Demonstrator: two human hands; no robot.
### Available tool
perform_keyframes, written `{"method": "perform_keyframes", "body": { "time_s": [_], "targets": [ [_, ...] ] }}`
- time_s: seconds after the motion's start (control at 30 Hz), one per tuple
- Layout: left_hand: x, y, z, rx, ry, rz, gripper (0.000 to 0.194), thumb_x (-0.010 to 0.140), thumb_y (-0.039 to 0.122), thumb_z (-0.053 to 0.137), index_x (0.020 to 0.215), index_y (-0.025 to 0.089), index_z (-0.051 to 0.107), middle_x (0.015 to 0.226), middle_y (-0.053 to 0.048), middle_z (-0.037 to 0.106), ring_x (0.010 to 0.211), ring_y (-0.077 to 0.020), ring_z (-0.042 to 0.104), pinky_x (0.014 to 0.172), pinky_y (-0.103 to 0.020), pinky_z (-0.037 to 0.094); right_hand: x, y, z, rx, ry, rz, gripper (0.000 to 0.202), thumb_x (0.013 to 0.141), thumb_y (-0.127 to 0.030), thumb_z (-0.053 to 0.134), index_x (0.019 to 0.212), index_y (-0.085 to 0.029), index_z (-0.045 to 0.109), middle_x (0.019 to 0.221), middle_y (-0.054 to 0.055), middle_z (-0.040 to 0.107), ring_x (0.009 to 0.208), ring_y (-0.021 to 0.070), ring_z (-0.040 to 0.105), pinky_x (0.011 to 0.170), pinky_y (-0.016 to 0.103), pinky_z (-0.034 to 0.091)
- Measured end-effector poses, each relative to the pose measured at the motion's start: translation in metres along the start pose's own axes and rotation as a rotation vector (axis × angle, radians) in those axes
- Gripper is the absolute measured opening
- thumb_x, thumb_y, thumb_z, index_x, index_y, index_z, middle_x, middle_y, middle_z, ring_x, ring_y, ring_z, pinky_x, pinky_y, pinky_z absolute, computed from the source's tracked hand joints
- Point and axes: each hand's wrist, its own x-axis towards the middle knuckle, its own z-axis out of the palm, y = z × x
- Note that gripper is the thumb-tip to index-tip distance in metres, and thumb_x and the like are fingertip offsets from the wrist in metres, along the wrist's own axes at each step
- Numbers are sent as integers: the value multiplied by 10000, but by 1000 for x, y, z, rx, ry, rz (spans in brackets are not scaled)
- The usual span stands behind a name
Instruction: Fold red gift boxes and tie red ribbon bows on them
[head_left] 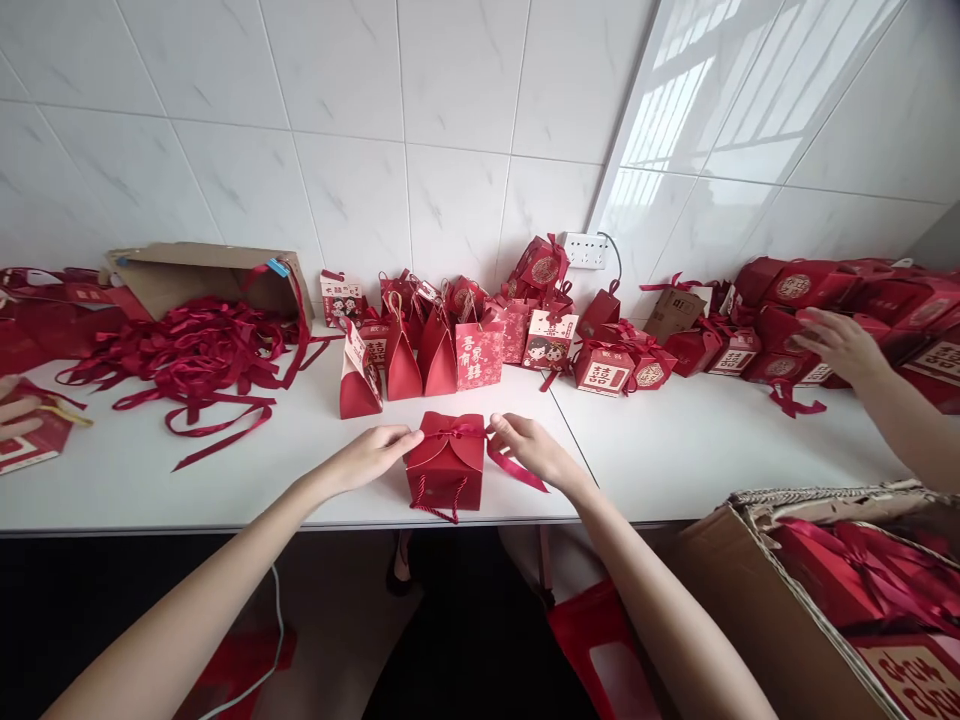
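Note:
A red gift box (445, 478) stands upright near the table's front edge, its curved flaps folded together on top. A twisted red cord handle (441, 500) hangs down its front. Across the top runs a red ribbon (456, 431), gathered at the middle. From the left, my left hand (375, 455) pinches one end of this ribbon beside the box. On the other side my right hand (532, 450) pinches the ribbon between thumb and fingers, a loose tail drooping below it onto the table.
Loose red ribbons (202, 345) spill from a tipped cardboard box (210, 255) at left. Several red gift boxes (405, 360) line the wall. Another person's hand (840, 345) reaches over stacked boxes at right; another hand (16, 410) holds a box at far left. An open carton (720, 570) stands front right.

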Motion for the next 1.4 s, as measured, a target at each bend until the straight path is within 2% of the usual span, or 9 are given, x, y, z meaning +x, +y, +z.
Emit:
{"method": "perform_keyframes", "body": {
  "time_s": [0.2,0.3,0.53,0.67,0.83,0.97,1.13,1.3,1.4],
  "targets": [
    [4,-9,9,-350,-67,22,417,815,521,505,593,170,472,524,32,491,515,-105,481,498,-217,343,7,7,5,107,-155,0,523,743,-687,509,620,-181,449,586,-47,425,549,93,389,558,255,318],
    [0,-8,8,-447,-113,18,421,789,546,529,602,172,483,422,43,468,437,-98,472,439,-203,316,7,10,2,194,-185,-38,495,708,-660,582,659,-179,476,585,-43,467,547,97,424,546,247,311],
    [-10,-3,-11,-366,-300,-118,384,772,517,581,637,167,497,387,34,528,288,-60,375,334,-178,246,7,10,-7,214,-314,47,459,731,-609,616,649,-170,508,503,-46,495,495,84,428,541,241,314],
    [-12,0,-22,-361,-350,-114,438,822,543,499,606,163,460,540,-5,610,330,-63,449,374,-193,308,8,11,-9,292,-326,73,507,712,-646,606,603,-160,513,560,-11,549,558,106,509,617,266,387],
    [-9,3,-29,-318,-371,-84,359,810,471,565,641,169,469,544,23,556,497,-97,514,524,-214,403,12,15,-6,504,-351,117,443,677,-574,693,659,-157,542,608,-11,567,596,115,543,662,281,424],
    [-10,4,-30,-312,-417,-101,366,803,516,557,702,171,489,562,30,534,489,-101,489,521,-228,392,11,13,-6,456,-342,73,428,715,-563,667,650,-159,541,565,-30,534,554,95,505,609,254,373],
    [-11,9,-27,-399,-473,-196,476,887,560,353,646,173,490,494,25,482,452,-115,464,578,-278,451,9,5,-7,405,-331,49,457,735,-599,621,632,-162,529,565,-34,504,548,94,468,594,254,345],
    [-7,14,-27,-396,-412,-164,262,791,423,598,719,176,552,630,12,540,592,-124,511,573,-232,410,9,3,-7,374,-332,28,451,716,-594,638,624,-164,540,586,-29,492,570,103,459,594,258,340],
    [-4,12,-28,-400,-360,-126,262,763,399,634,687,174,524,605,26,486,566,-106,457,525,-221,355,10,4,-8,369,-343,35,449,705,-591,648,634,-156,559,602,-24,500,561,98,450,576,255,330]
  ]
}}
